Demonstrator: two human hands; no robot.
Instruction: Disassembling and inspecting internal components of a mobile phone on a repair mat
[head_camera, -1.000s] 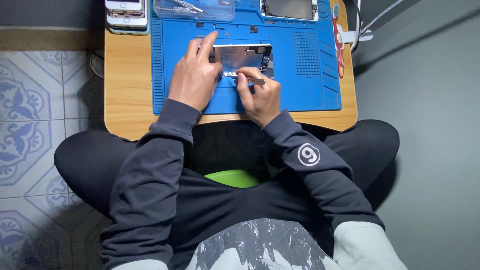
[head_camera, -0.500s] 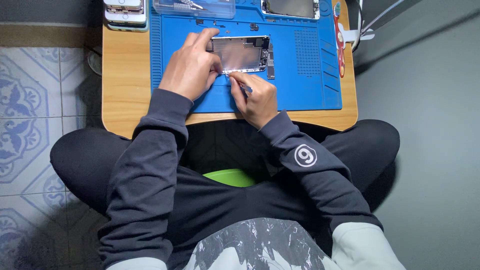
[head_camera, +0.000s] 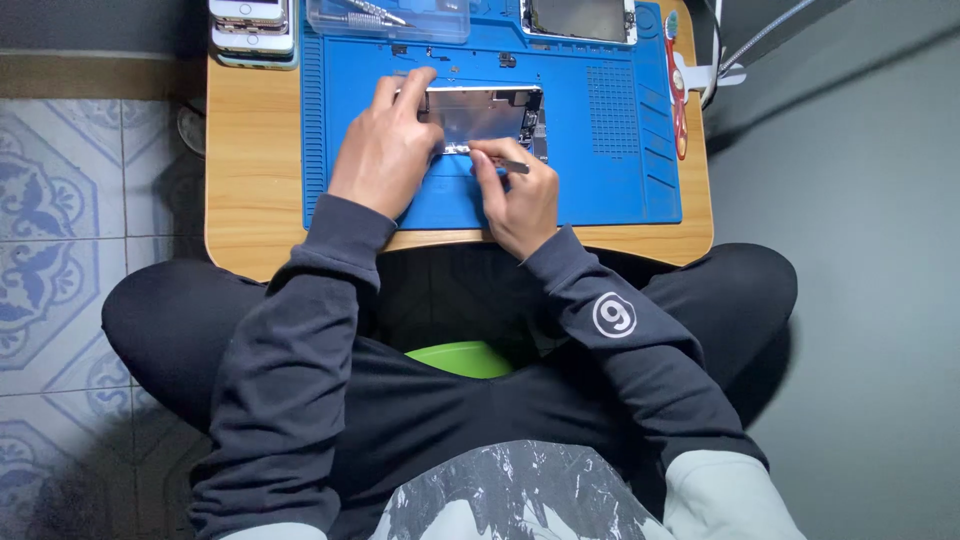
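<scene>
While the person sits cross-legged at a low wooden table (head_camera: 255, 190), both hands work over a blue work mat (head_camera: 610, 180) that covers most of its top. A silvery phone panel (head_camera: 485, 112) lies flat on the mat near its middle. The left hand (head_camera: 385, 150) rests on the panel's left end, fingers bent and pressing down on its edge. The right hand (head_camera: 515, 190) sits just below the panel's lower edge, its thumb and forefinger pinched on a thin metal tool (head_camera: 508, 166) that lies along that edge; whether the tip touches the panel cannot be told. At the mat's far edge stand a clear plastic tray (head_camera: 390, 18) and a second phone body (head_camera: 578, 18). Two stacked phones (head_camera: 250, 25) lie at the table's far left corner. A red-handled tool (head_camera: 677, 95) lies along the mat's right side.
</scene>
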